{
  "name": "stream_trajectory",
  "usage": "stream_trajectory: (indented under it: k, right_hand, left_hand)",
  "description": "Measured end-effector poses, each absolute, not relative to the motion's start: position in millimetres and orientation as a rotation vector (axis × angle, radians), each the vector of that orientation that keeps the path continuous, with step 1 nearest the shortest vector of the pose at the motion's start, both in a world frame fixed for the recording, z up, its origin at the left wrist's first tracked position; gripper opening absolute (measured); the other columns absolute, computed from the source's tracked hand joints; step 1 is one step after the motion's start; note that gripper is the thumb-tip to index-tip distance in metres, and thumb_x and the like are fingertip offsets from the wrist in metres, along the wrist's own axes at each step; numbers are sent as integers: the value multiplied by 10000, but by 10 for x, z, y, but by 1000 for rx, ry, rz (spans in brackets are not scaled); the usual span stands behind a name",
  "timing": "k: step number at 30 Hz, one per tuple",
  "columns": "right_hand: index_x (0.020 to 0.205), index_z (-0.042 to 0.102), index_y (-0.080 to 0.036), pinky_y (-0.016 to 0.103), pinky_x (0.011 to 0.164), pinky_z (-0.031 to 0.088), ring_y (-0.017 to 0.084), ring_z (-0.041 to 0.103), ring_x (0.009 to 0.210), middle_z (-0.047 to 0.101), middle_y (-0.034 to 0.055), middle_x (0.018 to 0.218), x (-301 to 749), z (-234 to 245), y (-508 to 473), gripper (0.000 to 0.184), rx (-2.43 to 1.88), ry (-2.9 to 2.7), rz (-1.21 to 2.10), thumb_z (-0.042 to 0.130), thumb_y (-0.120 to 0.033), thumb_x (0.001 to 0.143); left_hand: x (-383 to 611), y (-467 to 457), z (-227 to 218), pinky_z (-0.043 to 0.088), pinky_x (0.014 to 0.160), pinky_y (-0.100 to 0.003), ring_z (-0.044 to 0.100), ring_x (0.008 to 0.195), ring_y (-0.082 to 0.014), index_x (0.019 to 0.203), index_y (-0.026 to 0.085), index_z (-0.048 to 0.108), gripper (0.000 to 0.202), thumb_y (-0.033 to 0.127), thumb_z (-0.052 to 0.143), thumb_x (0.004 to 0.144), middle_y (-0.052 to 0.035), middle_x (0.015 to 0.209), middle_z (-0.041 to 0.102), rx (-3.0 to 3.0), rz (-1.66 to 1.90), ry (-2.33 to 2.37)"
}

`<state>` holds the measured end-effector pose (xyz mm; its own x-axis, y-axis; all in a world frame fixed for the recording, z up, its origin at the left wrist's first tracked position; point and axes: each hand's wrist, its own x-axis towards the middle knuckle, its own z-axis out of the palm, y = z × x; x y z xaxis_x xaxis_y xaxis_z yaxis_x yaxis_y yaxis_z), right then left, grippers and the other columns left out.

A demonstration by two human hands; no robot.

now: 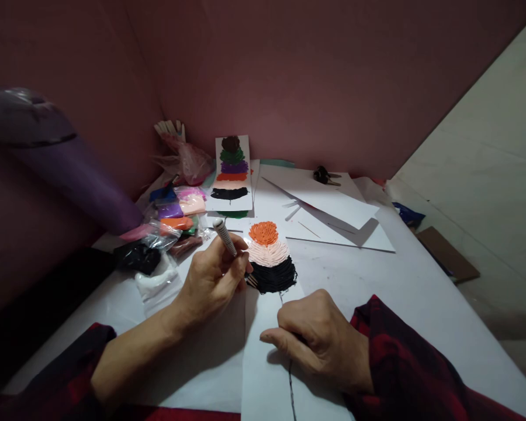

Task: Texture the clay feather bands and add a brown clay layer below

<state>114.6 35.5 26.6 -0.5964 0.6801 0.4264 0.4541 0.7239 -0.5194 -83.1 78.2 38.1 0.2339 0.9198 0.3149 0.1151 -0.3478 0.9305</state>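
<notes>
My left hand [214, 280] is closed around a small fork-tipped tool [228, 242] with a pale handle. Its prongs touch the left edge of the black clay band of a clay feather [269, 257]. The feather has orange, peach and black bands and lies on a white paper strip [263, 362]. My right hand [319, 339] rests on that strip below the feather, fingers curled under, pressing the paper flat. A thin dark line runs down the strip from the feather.
A finished sample card [231, 172] with several coloured clay bands leans at the back. Bags of coloured clay [175, 213] lie at the left. White paper sheets [333, 216] and scissors [324, 174] are at the back right. A purple object [61, 158] juts in from the left.
</notes>
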Motion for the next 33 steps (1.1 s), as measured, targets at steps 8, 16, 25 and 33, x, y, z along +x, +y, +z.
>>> stream_trajectory:
  k: [8, 16, 25, 33]
  right_hand:
    - [514, 472, -161, 250, 465, 171, 77, 281, 445, 411, -50, 465, 1142, 266, 348, 501, -840, -2294, 486, 461, -344, 980]
    - [520, 470, -158, 252, 468, 165, 75, 279, 450, 405, -54, 473, 1145, 255, 353, 477, -845, -2300, 494, 490, -328, 965]
    - [521, 459, -158, 246, 471, 162, 72, 276, 452, 399, -56, 474, 1152, 258, 353, 481, -852, -2300, 504, 485, -335, 968]
    - [520, 462, -159, 243, 466, 165, 72, 270, 452, 393, -60, 473, 1143, 267, 356, 476, -855, -2289, 506, 494, -329, 964]
  left_hand:
    - [-864, 804, 385, 491, 450, -166, 552, 475, -64, 938, 193, 488, 40, 176, 520, 923, 26, 695, 596, 1715, 1208, 1000]
    - [-875, 834, 359, 481, 441, -157, 539, 476, -59, 960, 197, 487, 62, 154, 510, 921, 33, 696, 595, 1769, 1220, 1006]
    - [-911, 840, 363, 477, 447, -169, 539, 472, -63, 956, 191, 489, 87, 118, 491, 909, 32, 684, 590, 1894, 1236, 1011]
    - [-909, 845, 390, 468, 437, -162, 536, 467, -64, 948, 188, 490, 101, 106, 500, 892, 34, 671, 588, 2000, 1278, 1031]
